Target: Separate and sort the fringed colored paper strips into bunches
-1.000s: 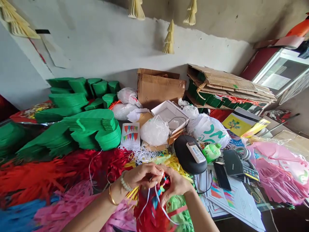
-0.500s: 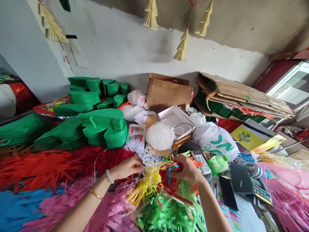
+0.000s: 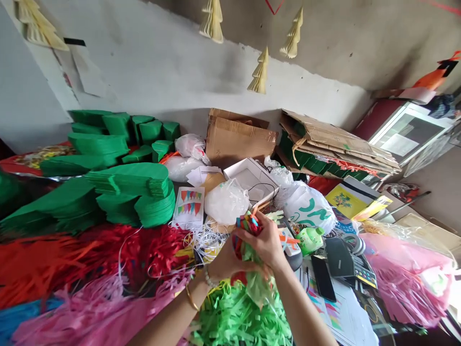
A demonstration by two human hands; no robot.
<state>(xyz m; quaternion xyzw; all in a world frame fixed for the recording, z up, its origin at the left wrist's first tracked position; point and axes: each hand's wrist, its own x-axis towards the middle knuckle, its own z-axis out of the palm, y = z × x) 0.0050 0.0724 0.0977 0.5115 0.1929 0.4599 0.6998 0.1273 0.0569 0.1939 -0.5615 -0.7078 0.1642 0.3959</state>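
Strips in mixed colours [image 3: 249, 224] are sitting bunched near the middle of the head view, above a pile of bright green fringe [image 3: 243, 319]. The left hand [image 3: 226, 262] is cupping the bunch from the near side, and the right hand [image 3: 266, 242] is curling over its upper part with fingers bent; some fingertips are hiding, so their exact contact cannot be told. Both hands are probably gathering the strips so that the loose ends are not spreading apart. Pale green strips [image 3: 261, 288] are hanging below the grip, apparently left free there. White string [image 3: 207, 240] is lying tangled just beyond the left hand, perhaps for easy reach. Pink fringe [image 3: 90, 319], red fringe [image 3: 144, 245] and orange fringe [image 3: 43, 257] are lying on the left, seemingly sorted by colour, while a phone [image 3: 323, 278] and a calculator [image 3: 365, 275] are resting off to the right, likely out of the way.
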